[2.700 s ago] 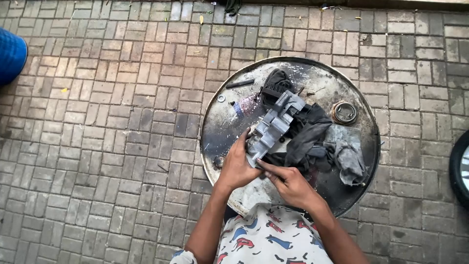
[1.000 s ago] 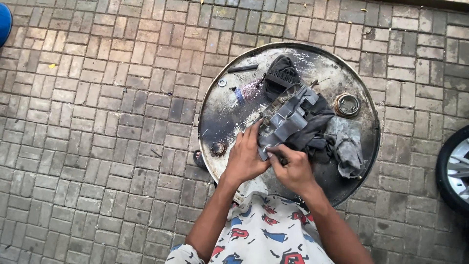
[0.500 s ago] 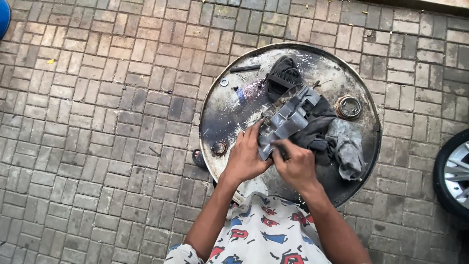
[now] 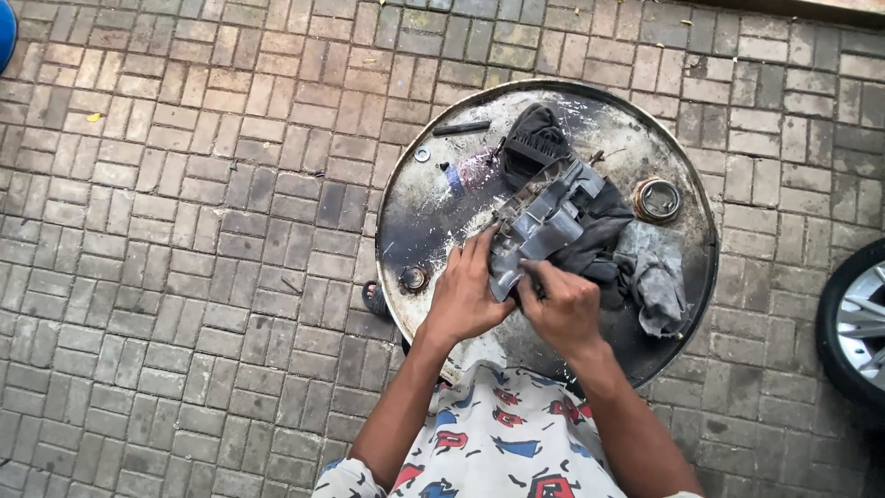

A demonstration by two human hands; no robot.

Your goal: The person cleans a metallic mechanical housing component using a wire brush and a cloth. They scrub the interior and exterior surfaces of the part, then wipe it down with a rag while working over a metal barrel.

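A grey metal engine part (image 4: 544,217) lies on top of a round steel drum (image 4: 424,226), resting partly on dark rags (image 4: 604,249). My left hand (image 4: 466,290) grips the near left end of the part. My right hand (image 4: 558,304) presses against its near end, fingers curled on the part; whether a small tool is between them is hidden. A black ribbed piece (image 4: 535,143) lies just beyond the part.
On the drum top lie a round metal ring (image 4: 656,199), a dark rod (image 4: 461,127), a small washer (image 4: 421,154) and the drum's bung cap (image 4: 413,278). A car wheel (image 4: 857,323) stands at the right. Brick paving (image 4: 184,231) surrounds the drum.
Both hands stay on the near end of the grey part. My right hand has shifted slightly up onto it since the earliest frame; the view has drifted a little.
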